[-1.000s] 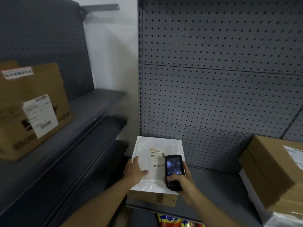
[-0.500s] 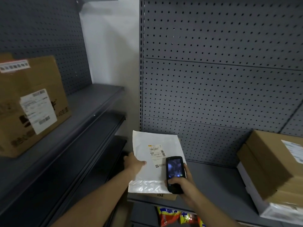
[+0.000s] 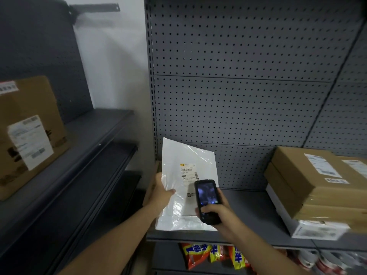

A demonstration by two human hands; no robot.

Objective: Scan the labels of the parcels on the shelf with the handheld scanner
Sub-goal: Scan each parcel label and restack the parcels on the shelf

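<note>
A white plastic mailer (image 3: pixel 183 165) stands tilted up at the left end of the grey shelf (image 3: pixel 252 207), leaning back toward the pegboard. Its small printed label (image 3: pixel 188 172) faces me. My left hand (image 3: pixel 161 193) grips the mailer's left edge, thumb on its front. My right hand (image 3: pixel 216 215) holds a black handheld scanner (image 3: pixel 206 199) with a lit screen, just in front of the mailer's lower right, below the label. A brown box edge (image 3: pixel 152 187) shows behind my left hand.
Stacked cardboard parcels (image 3: pixel 317 185) with labels sit on a white box at the shelf's right. A large labelled cardboard box (image 3: pixel 29 133) stands on the left shelving unit. Orange and yellow snack bags (image 3: pixel 214 255) lie on the shelf below. Grey pegboard (image 3: pixel 238 86) backs the shelf.
The mailer has been raised from lying on the brown box to standing nearly upright. The scanner has stayed close below the label.
</note>
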